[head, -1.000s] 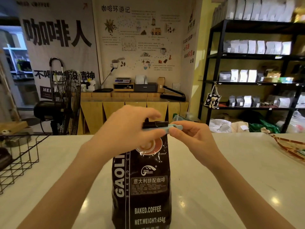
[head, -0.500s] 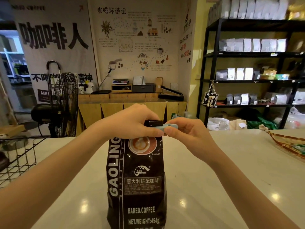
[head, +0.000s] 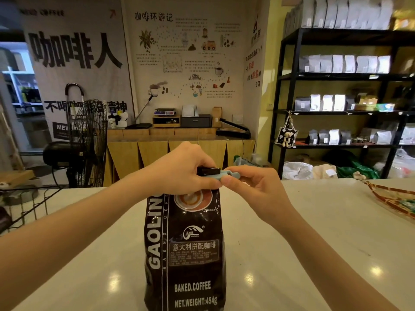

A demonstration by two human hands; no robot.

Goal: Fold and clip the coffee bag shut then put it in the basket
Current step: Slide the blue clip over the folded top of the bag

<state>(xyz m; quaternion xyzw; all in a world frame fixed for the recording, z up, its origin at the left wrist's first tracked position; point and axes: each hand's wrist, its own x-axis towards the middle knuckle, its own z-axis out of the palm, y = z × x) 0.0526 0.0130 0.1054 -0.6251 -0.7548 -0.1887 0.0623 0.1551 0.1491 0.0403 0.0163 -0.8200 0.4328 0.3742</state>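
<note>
A dark brown coffee bag (head: pixel 186 250) with white lettering stands upright on the pale counter (head: pixel 314 232) right in front of me. Its top is folded over. My left hand (head: pixel 179 169) wraps over the folded top and pinches it. A light blue clip (head: pixel 226 173) lies along the fold, its right end sticking out. My right hand (head: pixel 256 187) grips that end between thumb and fingers. A black wire basket (head: pixel 29 207) stands at the counter's left edge, well apart from the bag.
A patterned tray (head: pixel 395 198) lies at the counter's right edge. Behind the counter stand a black fan (head: pixel 85 140), a wooden bench with a scale and sealer (head: pixel 179 142), and black shelves of bags (head: pixel 341 104).
Both hands stay on the folded top and the clip. The view has shifted slightly; the bag sits a little to the left and lower than a second ago.
</note>
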